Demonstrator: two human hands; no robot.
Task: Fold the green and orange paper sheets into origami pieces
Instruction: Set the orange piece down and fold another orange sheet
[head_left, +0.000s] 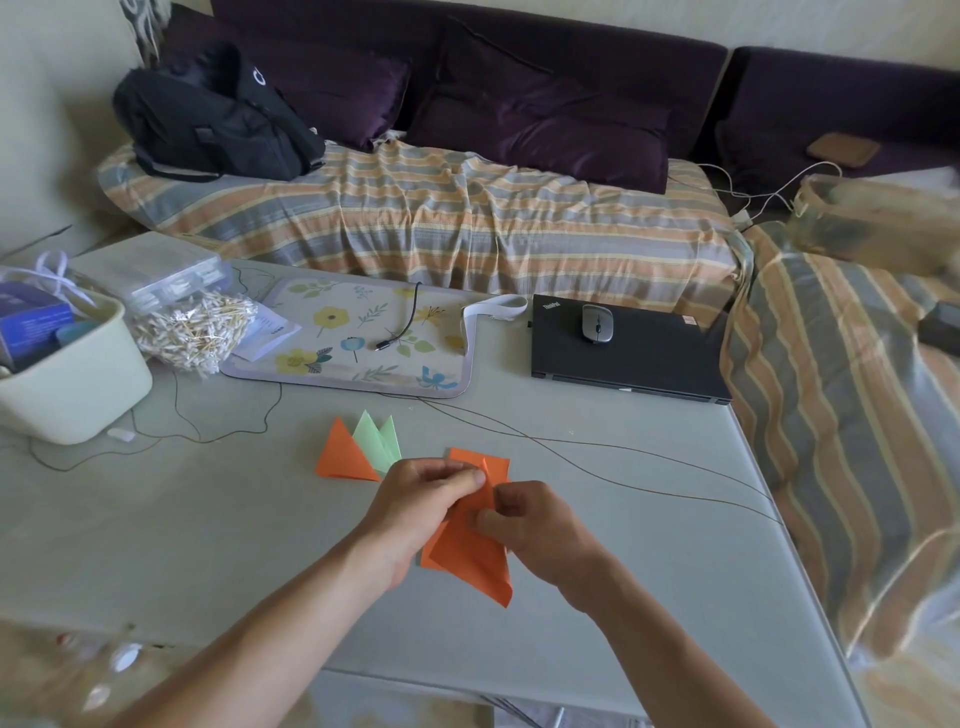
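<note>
while two hands (415, 499) (535, 525) pinch one orange sheet (467, 556)

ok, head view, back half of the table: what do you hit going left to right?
Cream bin → bag of cotton swabs → floral mat → black cable → closed laptop, with a mouse on it.

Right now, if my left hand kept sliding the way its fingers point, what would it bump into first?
The left hand points up and right, so beyond the orange paper it pinches, it would probably first meet the flat orange sheet on the table; depth is uncertain.
</note>
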